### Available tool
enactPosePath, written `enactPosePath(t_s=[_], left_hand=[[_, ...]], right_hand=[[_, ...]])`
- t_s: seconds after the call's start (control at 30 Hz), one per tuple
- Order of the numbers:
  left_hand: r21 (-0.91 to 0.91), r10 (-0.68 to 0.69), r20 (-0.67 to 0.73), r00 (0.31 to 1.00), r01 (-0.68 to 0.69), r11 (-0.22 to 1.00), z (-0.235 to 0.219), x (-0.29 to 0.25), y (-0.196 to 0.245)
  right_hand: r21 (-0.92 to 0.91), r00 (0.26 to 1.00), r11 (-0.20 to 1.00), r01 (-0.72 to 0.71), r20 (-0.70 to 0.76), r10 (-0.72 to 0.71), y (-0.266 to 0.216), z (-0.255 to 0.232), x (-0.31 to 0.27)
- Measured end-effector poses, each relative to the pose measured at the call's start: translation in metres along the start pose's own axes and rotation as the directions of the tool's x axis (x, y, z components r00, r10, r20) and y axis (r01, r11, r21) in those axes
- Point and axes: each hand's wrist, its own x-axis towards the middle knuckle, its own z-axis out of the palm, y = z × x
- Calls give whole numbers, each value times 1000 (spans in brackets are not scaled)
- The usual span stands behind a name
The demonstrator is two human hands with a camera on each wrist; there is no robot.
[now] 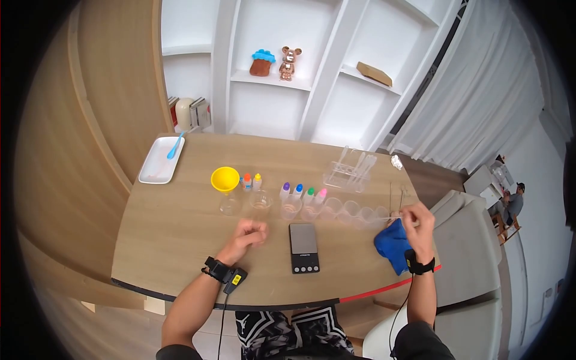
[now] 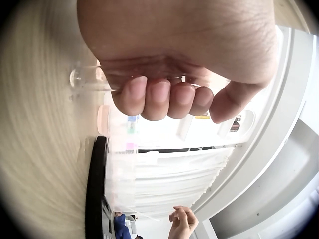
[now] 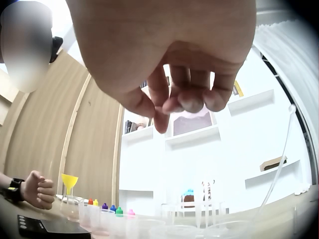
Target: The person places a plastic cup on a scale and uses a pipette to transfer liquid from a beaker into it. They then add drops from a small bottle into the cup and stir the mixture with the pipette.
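My left hand (image 1: 247, 234) is low over the table, left of the black digital scale (image 1: 304, 243). In the left wrist view its fingers (image 2: 158, 94) are curled back towards the palm, and nothing shows in them. At the right end of the table my right hand (image 1: 419, 223) hovers over a blue cloth (image 1: 391, 247). Its fingers (image 3: 192, 102) are loosely bent with the thumb near the index, holding nothing visible. Beside it a thin clear rod (image 3: 283, 154) leans up from the cup area. A row of clear plastic cups (image 1: 333, 208) runs between the hands.
A yellow funnel (image 1: 225, 179) sits in a clear flask (image 1: 230, 205). Colour-capped bottles (image 1: 299, 191) stand behind the cups. Further back are a test-tube rack (image 1: 347, 175), crumpled foil (image 1: 396, 162) and a white tray (image 1: 157, 162) with a blue spoon (image 1: 174, 148). A grey sofa (image 1: 465, 252) borders the right.
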Motion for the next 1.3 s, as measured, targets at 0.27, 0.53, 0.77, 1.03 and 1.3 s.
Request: enactPosePath(t_s=[0.27, 0.53, 0.77, 1.03, 1.3], left_hand=[[-12, -11, -11, 1000, 11, 1000, 2, 0, 1], [-17, -6, -3, 1000, 6, 1000, 1, 0, 0], [-7, -11, -21, 1000, 11, 1000, 3, -3, 6], [-33, -11, -18, 1000, 11, 999, 3, -1, 4], [-27, -4, -21, 1000, 4, 1000, 6, -1, 9]], right_hand=[[21, 892, 907, -420, -177, 417, 62, -29, -31], [128, 777, 773, -622, -20, 629, 89, -6, -45], [424, 850, 767, -481, 11, 527, 95, 4, -44], [524, 845, 713, -465, 23, 534, 76, 2, -39], [562, 864, 714, -416, -1, 504, 74, 3, -37]])
